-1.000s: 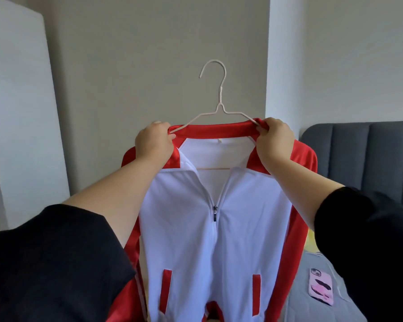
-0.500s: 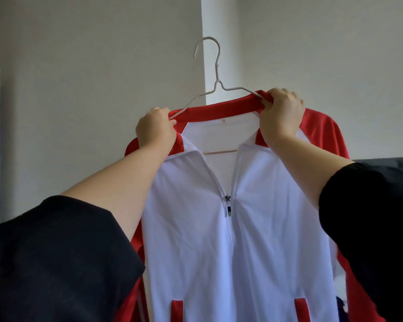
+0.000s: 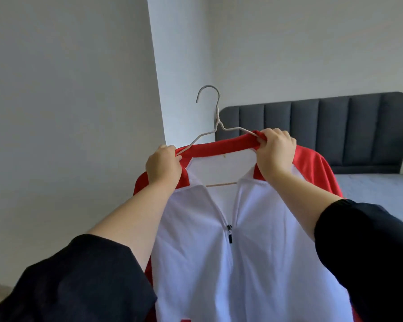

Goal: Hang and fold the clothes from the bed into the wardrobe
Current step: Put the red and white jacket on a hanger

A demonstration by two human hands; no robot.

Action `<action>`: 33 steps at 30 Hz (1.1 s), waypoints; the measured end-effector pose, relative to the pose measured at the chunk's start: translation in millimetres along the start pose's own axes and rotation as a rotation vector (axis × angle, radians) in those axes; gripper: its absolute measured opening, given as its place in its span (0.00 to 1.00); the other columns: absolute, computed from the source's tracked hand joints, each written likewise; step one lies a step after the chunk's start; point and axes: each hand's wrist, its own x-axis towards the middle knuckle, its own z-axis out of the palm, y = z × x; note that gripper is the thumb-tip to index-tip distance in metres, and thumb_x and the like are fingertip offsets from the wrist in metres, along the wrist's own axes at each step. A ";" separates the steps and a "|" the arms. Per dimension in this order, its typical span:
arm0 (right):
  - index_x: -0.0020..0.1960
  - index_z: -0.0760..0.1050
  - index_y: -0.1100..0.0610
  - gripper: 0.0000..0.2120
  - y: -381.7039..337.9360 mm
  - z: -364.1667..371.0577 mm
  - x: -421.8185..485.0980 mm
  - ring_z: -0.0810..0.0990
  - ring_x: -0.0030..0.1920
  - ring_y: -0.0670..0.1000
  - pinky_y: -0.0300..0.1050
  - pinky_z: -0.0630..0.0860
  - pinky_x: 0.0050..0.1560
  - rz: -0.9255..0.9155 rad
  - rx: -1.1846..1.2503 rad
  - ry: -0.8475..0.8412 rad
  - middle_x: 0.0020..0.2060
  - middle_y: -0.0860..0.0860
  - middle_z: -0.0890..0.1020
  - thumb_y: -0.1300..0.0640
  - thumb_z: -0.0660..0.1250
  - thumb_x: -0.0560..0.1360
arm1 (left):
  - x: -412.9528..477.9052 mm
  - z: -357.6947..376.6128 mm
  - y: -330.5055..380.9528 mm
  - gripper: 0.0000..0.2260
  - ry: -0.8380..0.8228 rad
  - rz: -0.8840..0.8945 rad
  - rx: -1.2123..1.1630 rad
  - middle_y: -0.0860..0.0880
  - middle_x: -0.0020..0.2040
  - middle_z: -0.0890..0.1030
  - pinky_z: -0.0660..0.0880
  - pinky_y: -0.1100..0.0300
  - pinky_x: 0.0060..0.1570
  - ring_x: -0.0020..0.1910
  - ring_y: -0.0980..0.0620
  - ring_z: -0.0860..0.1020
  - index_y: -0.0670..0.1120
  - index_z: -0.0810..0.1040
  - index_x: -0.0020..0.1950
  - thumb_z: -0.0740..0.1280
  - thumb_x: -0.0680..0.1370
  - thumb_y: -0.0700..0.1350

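Both hands reach forward out of black sleeves (image 3: 68,282) and are closed on the same garment. The left hand (image 3: 164,165) grips the left end of the red collar (image 3: 219,146) together with the hanger's wire arm. The right hand (image 3: 275,154) is curled round the collar's right end, where the other wire arm goes in.

Between them hangs the white and red jacket (image 3: 219,263), held in the air and facing the person. Its zip pull (image 3: 229,235) sits partway down, so the neck gapes open. The thin wire hanger (image 3: 217,112) is inside the shoulders and tilted, its right side higher, its hook free above the collar.

Beyond the jacket, the bed (image 3: 370,189) and its dark padded headboard (image 3: 312,131) stand against a pale wall (image 3: 56,112). No wardrobe is in view.

The likely trouble is a shoulder slipping. With the neck open and the wire slim and slanted, the slick fabric could slide off the lower arm once a hand lets go to take the hook. The jacket would then hang crooked or drop.
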 end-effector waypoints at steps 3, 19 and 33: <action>0.49 0.80 0.61 0.10 43.1 32.9 -41.6 0.75 0.48 0.59 0.51 0.66 0.51 0.040 -0.021 -0.083 0.45 0.57 0.81 0.56 0.63 0.78 | -32.4 59.1 -11.3 0.09 -0.099 -0.021 0.004 0.42 0.49 0.75 0.63 0.55 0.37 0.45 0.40 0.76 0.39 0.78 0.47 0.65 0.79 0.45; 0.54 0.81 0.59 0.11 187.5 159.7 -172.4 0.76 0.48 0.63 0.53 0.68 0.49 0.157 -0.358 -0.487 0.45 0.60 0.80 0.57 0.64 0.76 | -143.2 266.2 -52.7 0.11 -0.481 -0.148 -0.057 0.44 0.45 0.79 0.64 0.56 0.37 0.42 0.42 0.76 0.44 0.79 0.47 0.62 0.80 0.50; 0.41 0.70 0.56 0.07 186.9 210.7 -299.2 0.70 0.37 0.52 0.40 0.58 0.35 0.786 -0.051 -0.488 0.31 0.45 0.73 0.59 0.59 0.77 | -257.2 317.5 -83.4 0.15 -0.549 -0.180 -0.383 0.39 0.50 0.74 0.72 0.47 0.49 0.51 0.38 0.73 0.37 0.76 0.52 0.70 0.66 0.31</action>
